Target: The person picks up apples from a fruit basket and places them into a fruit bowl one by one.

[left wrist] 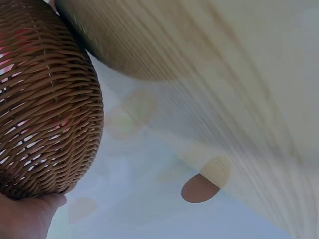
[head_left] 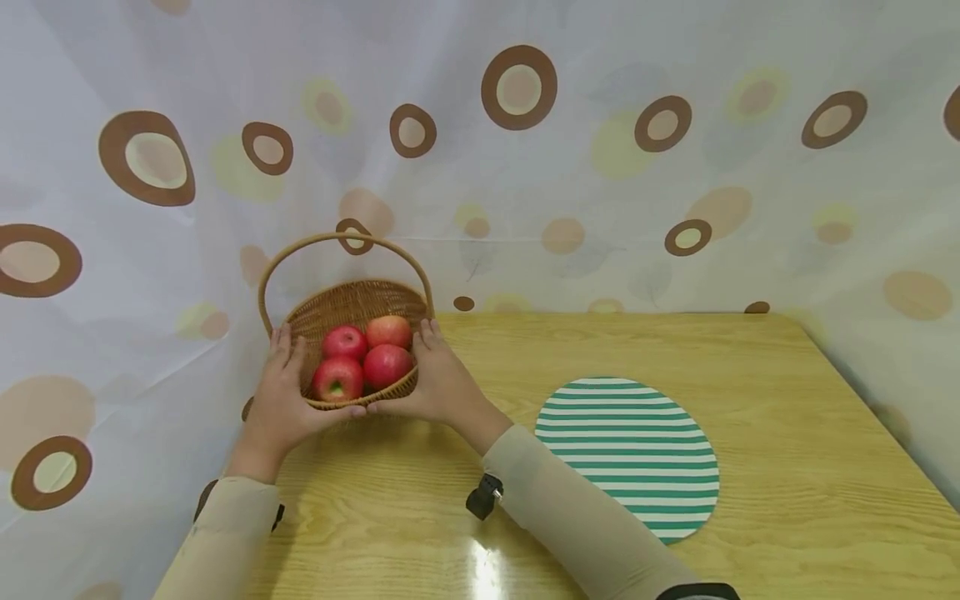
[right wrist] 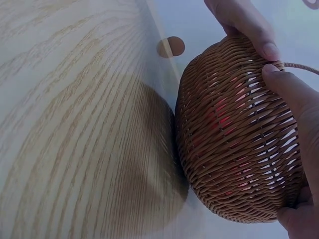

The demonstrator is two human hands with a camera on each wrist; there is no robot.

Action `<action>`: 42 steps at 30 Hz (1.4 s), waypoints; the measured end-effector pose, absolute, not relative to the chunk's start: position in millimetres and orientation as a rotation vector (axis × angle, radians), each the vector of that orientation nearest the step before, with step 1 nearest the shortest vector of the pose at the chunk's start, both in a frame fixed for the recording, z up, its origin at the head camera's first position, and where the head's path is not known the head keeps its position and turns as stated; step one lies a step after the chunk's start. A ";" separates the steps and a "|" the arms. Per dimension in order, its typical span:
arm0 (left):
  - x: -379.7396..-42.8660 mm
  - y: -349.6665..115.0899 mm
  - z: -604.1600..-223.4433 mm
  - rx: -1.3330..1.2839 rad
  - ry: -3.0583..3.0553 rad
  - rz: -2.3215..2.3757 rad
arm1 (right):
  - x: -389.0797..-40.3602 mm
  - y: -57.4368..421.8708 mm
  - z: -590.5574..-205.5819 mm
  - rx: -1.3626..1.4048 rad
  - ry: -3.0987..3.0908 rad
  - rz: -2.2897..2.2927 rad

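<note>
A brown wicker basket [head_left: 322,312] with a tall arched handle stands at the table's far left. Several red apples [head_left: 339,379] lie inside it. My left hand [head_left: 281,396] grips its left side, and my right hand [head_left: 442,379] holds the right side. Along the near rim the two thumbs almost meet. In the left wrist view, the left hand [left wrist: 25,216] is against the woven wall, mostly cut off. The right wrist view has the right hand [right wrist: 306,114] around the basket [right wrist: 224,134]; whether its base touches the tabletop is hard to tell.
A round green-and-white striped placemat [head_left: 626,458] lies on the wooden table [head_left: 787,417], right of the basket. Behind and beside the table hangs a pale curtain [head_left: 465,183] with printed circles. It comes close to the basket's left side.
</note>
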State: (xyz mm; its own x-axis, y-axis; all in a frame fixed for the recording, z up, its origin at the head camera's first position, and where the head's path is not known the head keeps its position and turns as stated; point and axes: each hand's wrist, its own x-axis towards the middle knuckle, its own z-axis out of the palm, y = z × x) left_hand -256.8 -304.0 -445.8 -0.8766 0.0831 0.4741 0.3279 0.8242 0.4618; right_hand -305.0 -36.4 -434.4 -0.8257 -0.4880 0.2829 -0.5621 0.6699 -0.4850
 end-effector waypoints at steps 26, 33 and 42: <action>-248.9 -283.1 -446.9 -0.239 -2.475 -0.727 | -296.9 -13.0 -432.1 0.838 -2.701 0.946; -243.3 -275.2 -450.2 -0.225 -2.479 -0.718 | -289.9 -3.0 -433.0 0.842 -2.705 0.969; -235.8 -262.9 -447.7 -0.244 -2.468 -0.695 | -283.0 6.6 -437.0 0.841 -2.690 0.993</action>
